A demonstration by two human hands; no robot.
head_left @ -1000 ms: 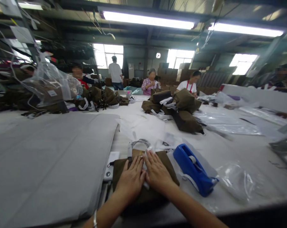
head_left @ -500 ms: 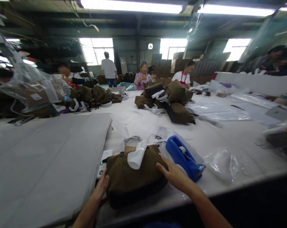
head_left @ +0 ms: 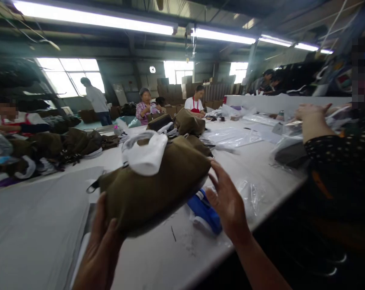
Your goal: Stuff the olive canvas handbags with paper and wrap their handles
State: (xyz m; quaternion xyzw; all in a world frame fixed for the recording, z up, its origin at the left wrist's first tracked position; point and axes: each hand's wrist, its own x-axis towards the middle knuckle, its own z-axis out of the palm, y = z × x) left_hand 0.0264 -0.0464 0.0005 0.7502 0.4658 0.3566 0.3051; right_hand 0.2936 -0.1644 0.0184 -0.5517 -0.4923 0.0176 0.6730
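Observation:
An olive-brown bag (head_left: 158, 185) is raised above the white table and tilted, its right end higher. White wrapping (head_left: 150, 155) covers part of its handle on top. My left hand (head_left: 102, 237) grips the bag's lower left end, thumb and fingers around it. At the right end, my right hand (head_left: 229, 199) touches the bag's edge with its fingertips, its fingers apart. Beneath and behind the bag, a blue tape dispenser (head_left: 205, 211) lies on the table, partly hidden.
More olive bags (head_left: 190, 121) are piled behind, and others (head_left: 64, 145) line the left. Grey-white sheets (head_left: 34, 225) cover the left table. Clear plastic bags (head_left: 233, 137) lie at the right, where a person in a dotted sleeve (head_left: 330, 153) reaches in.
Both hands have lifted the bag off the table and tilted it. The view has swung right, bringing the neighbouring person's arms into sight.

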